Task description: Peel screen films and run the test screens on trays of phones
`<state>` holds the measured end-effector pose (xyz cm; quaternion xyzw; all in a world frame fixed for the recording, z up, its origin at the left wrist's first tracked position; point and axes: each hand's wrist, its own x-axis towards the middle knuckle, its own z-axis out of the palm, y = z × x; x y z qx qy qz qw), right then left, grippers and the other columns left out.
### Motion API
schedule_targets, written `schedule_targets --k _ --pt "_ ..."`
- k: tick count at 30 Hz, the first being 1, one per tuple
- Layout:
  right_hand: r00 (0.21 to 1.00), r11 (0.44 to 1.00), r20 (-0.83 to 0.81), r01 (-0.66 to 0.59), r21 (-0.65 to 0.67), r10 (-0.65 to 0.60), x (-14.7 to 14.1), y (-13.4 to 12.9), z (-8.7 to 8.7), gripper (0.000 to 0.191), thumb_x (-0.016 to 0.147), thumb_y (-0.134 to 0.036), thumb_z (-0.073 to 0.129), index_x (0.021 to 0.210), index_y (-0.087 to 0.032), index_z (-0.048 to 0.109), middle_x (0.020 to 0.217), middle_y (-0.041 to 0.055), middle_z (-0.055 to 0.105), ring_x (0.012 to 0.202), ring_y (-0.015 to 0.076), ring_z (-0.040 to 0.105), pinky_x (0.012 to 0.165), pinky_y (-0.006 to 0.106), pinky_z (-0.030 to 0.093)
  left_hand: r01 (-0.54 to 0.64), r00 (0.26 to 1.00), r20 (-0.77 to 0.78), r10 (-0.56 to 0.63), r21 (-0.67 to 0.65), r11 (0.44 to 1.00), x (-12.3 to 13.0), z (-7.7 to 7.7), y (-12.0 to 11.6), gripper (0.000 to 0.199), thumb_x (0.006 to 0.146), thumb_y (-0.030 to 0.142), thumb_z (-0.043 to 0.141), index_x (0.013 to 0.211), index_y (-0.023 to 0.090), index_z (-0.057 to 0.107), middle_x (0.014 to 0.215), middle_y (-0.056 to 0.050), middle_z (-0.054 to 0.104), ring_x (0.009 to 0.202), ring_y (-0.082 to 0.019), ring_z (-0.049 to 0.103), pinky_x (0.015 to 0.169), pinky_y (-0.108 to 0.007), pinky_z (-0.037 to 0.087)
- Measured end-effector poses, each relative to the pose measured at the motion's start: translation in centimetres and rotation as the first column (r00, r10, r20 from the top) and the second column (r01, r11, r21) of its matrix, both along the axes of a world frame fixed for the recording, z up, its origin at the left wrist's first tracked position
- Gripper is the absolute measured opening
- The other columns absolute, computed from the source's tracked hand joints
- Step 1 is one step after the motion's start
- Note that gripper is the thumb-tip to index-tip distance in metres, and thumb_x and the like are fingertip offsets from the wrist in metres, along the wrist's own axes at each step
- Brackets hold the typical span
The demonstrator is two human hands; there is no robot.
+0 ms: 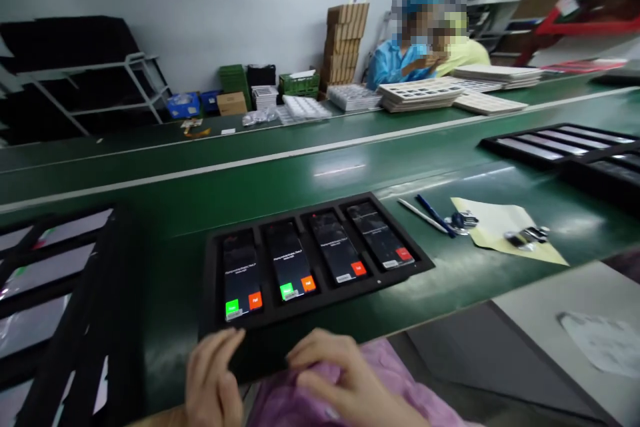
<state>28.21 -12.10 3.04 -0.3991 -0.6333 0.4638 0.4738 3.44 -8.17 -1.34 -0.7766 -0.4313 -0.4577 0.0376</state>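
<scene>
My left hand point(215, 377) is at the near edge of the bench, just below the left corner of a black foam tray point(320, 293). Its fingers are loosely bent, with nothing in them. To the right, my right hand point(345, 377) hovers over my lap, fingers curved and thumb apart, also holding nothing. Several smartphones lie screen up in the tray slots. The leftmost smartphone point(241, 273) and the smartphone beside it point(290, 257) show a green and a red or orange button. On the two right-hand smartphones point(337, 247) only a red button stands out.
More device trays point(45, 280) sit at the left, and another tray point(555, 143) at the far right. A white pen point(423, 215), a blue pen point(435, 213) and yellow paper point(505, 223) lie right of the phones. Two co-workers point(400, 60) sit across the bench behind stacked trays.
</scene>
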Motion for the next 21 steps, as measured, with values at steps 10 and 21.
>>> schedule_targets --k 10,21 --pt "0.657 0.712 0.405 0.298 0.636 -0.636 14.8 5.0 1.4 0.022 0.101 -0.017 0.059 0.112 -0.027 0.076 0.112 0.0075 0.074 0.1 0.0238 0.071 0.089 0.041 0.058 -0.258 0.913 -0.353 0.203 -0.118 0.959 -2.6 0.0 0.2 0.048 0.1 0.042 0.063 0.146 0.027 0.06 0.144 -0.016 0.056 0.129 -0.034 0.059 0.108 -0.052 0.052" --pt "0.587 0.77 0.65 -0.069 0.634 -0.482 13.5 5.6 -1.4 0.027 0.108 -0.035 0.054 0.121 -0.024 0.075 0.132 0.0121 0.07 0.117 0.0292 0.06 0.097 0.046 0.043 -0.141 0.822 -0.568 0.046 -0.125 0.982 7.2 3.0 1.5 0.047 0.099 0.043 0.063 0.143 0.026 0.063 0.145 -0.015 0.056 0.137 -0.036 0.049 0.13 -0.068 0.003"
